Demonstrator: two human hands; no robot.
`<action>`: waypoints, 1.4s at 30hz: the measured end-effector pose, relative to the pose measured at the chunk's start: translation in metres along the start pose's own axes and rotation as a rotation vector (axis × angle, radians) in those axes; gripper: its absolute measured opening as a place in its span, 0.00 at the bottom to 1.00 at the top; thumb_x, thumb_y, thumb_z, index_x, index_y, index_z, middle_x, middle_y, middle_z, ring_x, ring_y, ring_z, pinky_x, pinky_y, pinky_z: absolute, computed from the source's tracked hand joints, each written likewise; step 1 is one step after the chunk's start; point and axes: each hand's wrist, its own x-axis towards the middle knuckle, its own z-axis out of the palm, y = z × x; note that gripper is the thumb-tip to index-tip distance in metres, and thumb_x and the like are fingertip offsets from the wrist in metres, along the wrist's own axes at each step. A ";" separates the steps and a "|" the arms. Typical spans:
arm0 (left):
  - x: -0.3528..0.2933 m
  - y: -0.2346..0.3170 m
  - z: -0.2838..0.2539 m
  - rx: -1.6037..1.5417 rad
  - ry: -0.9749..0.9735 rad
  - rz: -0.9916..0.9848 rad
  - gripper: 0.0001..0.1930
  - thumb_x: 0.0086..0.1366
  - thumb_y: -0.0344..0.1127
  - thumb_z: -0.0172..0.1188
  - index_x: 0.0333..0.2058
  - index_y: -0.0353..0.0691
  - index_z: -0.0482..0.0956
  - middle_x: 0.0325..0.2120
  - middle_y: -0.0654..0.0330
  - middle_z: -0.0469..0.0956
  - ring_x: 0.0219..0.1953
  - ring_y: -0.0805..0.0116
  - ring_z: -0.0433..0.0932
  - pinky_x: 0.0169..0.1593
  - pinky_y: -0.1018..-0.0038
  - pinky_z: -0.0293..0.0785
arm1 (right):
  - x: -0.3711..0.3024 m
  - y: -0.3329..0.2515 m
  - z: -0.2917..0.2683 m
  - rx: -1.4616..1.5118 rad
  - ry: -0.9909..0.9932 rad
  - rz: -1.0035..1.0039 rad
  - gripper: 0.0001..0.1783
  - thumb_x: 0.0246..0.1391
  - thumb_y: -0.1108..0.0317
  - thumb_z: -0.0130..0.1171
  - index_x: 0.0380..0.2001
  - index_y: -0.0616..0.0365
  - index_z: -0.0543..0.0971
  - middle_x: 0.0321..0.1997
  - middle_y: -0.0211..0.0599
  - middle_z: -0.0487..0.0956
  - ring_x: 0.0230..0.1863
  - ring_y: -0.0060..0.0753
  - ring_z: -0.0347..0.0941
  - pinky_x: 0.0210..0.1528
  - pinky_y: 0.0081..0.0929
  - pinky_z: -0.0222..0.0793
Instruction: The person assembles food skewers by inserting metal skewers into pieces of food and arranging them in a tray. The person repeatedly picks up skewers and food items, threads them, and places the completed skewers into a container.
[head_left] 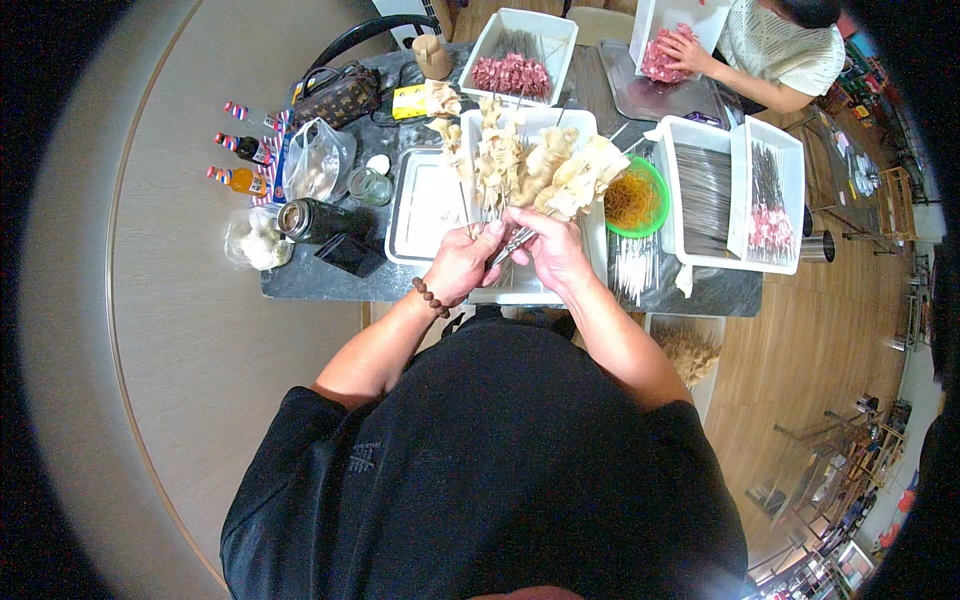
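Both hands meet over a white plastic tub [530, 290] at the table's near edge. My left hand [463, 265], with a beaded bracelet on its wrist, is closed around the metal ends of several skewers. My right hand [552, 250] is closed on the same bunch, its thumb and fingers at the skewer shafts. Folded, pale yellow sheets of food [545, 170], possibly tofu skin, are threaded on the skewers and fan out away from me above the tub. Their exact kind is unclear. The fingers partly hide the skewer ends.
Left stand a metal tray [400, 235], a dark jar [310, 221], a glass jar [370, 187] and bottles [240, 180]. Right are a green basket of rubber bands [635, 197] and tubs of skewers [700, 200]. Across the table, a person's hand [683, 50] touches raw meat [660, 68].
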 end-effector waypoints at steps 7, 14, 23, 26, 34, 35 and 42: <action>0.003 -0.005 -0.002 0.096 -0.110 -0.041 0.22 0.78 0.50 0.48 0.44 0.35 0.80 0.26 0.59 0.82 0.16 0.77 0.66 0.20 0.80 0.61 | 0.000 -0.001 -0.003 -0.044 -0.171 0.103 0.14 0.61 0.62 0.63 0.42 0.62 0.83 0.27 0.30 0.80 0.16 0.17 0.67 0.12 0.16 0.54; 0.007 -0.010 0.006 0.044 -0.196 -0.038 0.29 0.78 0.56 0.43 0.59 0.33 0.69 0.27 0.58 0.82 0.15 0.77 0.65 0.19 0.80 0.61 | 0.004 0.011 -0.026 0.034 -0.292 0.181 0.16 0.64 0.64 0.58 0.49 0.66 0.81 0.34 0.37 0.84 0.14 0.20 0.66 0.13 0.16 0.60; 0.042 -0.039 0.006 0.283 0.082 -0.159 0.33 0.73 0.62 0.50 0.37 0.29 0.80 0.24 0.54 0.81 0.19 0.68 0.80 0.20 0.75 0.73 | -0.003 0.011 -0.068 -0.073 0.054 -0.084 0.12 0.63 0.72 0.61 0.47 0.65 0.80 0.47 0.44 0.83 0.48 0.36 0.80 0.52 0.33 0.76; 0.055 -0.041 0.004 0.459 0.089 -0.177 0.33 0.71 0.62 0.53 0.34 0.28 0.81 0.23 0.52 0.81 0.18 0.67 0.80 0.21 0.73 0.74 | -0.006 0.004 -0.072 -0.100 0.063 -0.090 0.12 0.63 0.70 0.62 0.48 0.63 0.81 0.50 0.42 0.84 0.50 0.32 0.80 0.49 0.27 0.74; 0.038 -0.024 0.010 0.552 0.139 0.111 0.24 0.72 0.51 0.59 0.50 0.31 0.80 0.41 0.51 0.85 0.43 0.62 0.84 0.48 0.68 0.78 | -0.015 -0.004 -0.070 -0.235 0.018 -0.179 0.13 0.62 0.71 0.62 0.48 0.62 0.83 0.42 0.33 0.86 0.46 0.23 0.79 0.48 0.25 0.71; 0.036 -0.022 0.010 0.377 -0.006 -0.019 0.24 0.72 0.51 0.60 0.50 0.31 0.80 0.41 0.51 0.85 0.43 0.63 0.84 0.48 0.69 0.78 | -0.015 -0.001 -0.065 -0.229 0.010 -0.254 0.14 0.63 0.69 0.61 0.49 0.62 0.83 0.38 0.33 0.85 0.36 0.20 0.78 0.38 0.25 0.75; 0.035 -0.038 0.019 -0.324 -0.467 -0.281 0.12 0.74 0.38 0.57 0.46 0.36 0.81 0.38 0.54 0.84 0.38 0.65 0.84 0.42 0.70 0.80 | -0.025 -0.027 -0.039 -0.407 -0.157 0.152 0.19 0.64 0.63 0.61 0.52 0.65 0.81 0.40 0.46 0.84 0.16 0.21 0.71 0.14 0.20 0.69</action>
